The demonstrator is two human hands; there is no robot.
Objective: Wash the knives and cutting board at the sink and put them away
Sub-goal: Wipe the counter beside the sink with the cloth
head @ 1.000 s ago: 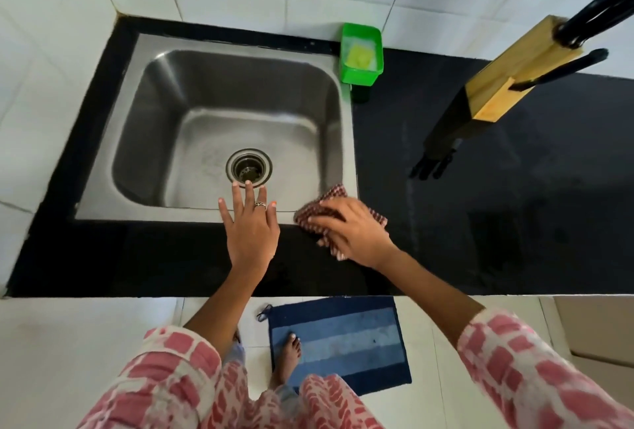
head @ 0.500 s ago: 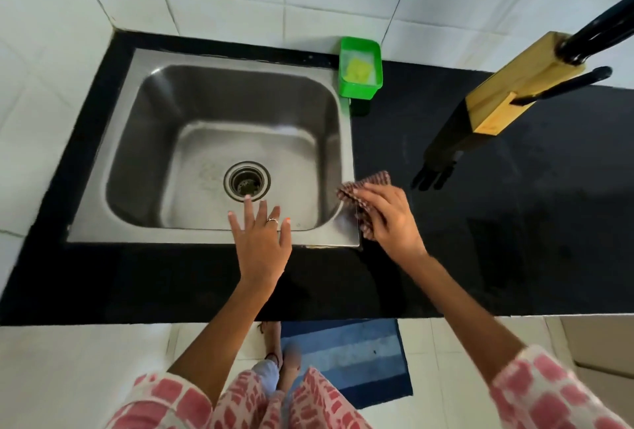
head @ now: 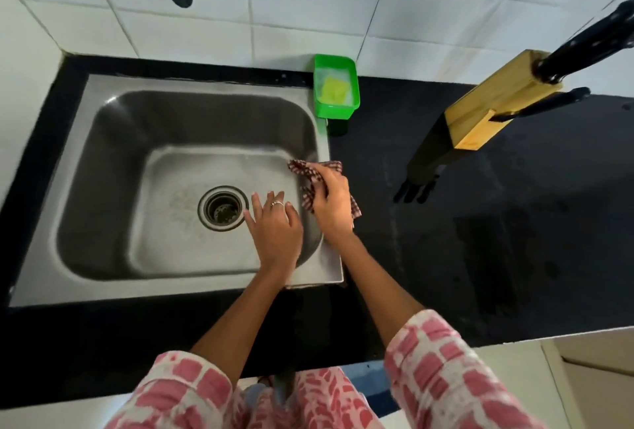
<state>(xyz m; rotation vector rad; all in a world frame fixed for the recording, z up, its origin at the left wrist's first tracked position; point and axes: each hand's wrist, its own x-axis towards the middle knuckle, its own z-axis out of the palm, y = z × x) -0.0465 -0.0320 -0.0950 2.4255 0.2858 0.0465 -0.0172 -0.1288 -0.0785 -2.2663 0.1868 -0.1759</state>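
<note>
A checked cloth (head: 313,185) is clutched in the right hand (head: 332,206) at the sink's (head: 192,85) right rim; its grip is clenched around the fabric. The left hand (head: 274,228) is held flat, fingers released, over the basin near the drain (head: 223,208).

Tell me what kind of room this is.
Most likely a home kitchen: a steel sink set in a black counter, a wooden knife block holding black-handled knives, and a green tub with a yellow sponge against the tiled wall.
</note>
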